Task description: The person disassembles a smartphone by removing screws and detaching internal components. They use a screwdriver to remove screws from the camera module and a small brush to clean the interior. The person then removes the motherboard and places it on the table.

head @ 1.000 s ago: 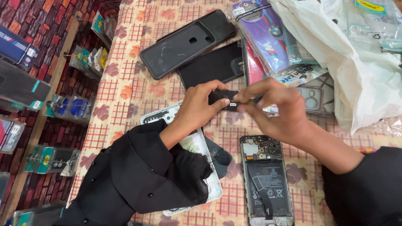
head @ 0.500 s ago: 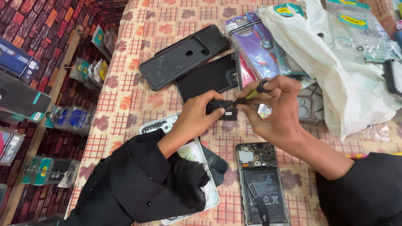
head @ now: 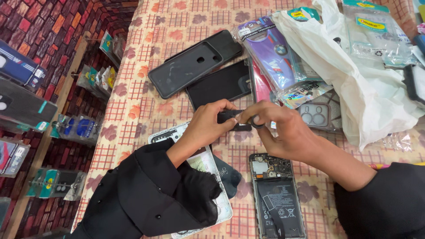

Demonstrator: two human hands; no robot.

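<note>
**Two hands pinching a small black part above an opened phone**

While the left hand (head: 208, 126) pinched a small black part (head: 232, 117) between thumb and fingers, the right hand (head: 283, 130) closed its fingertips on the part's other end. Both hands hovered over the checked tablecloth (head: 146, 106), just above the opened phone (head: 276, 197); a black phone case (head: 190, 66) lay beyond.

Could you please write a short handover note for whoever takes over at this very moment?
Left hand grips a small black part above the table. Right hand pinches the same part at its other end. Opened phone lies face down, back off, battery exposed, below the right hand. White phone frame lies under the left sleeve. Black back covers sit further up. Done: phone opened. Left: the part is not fitted anywhere yet.
</note>
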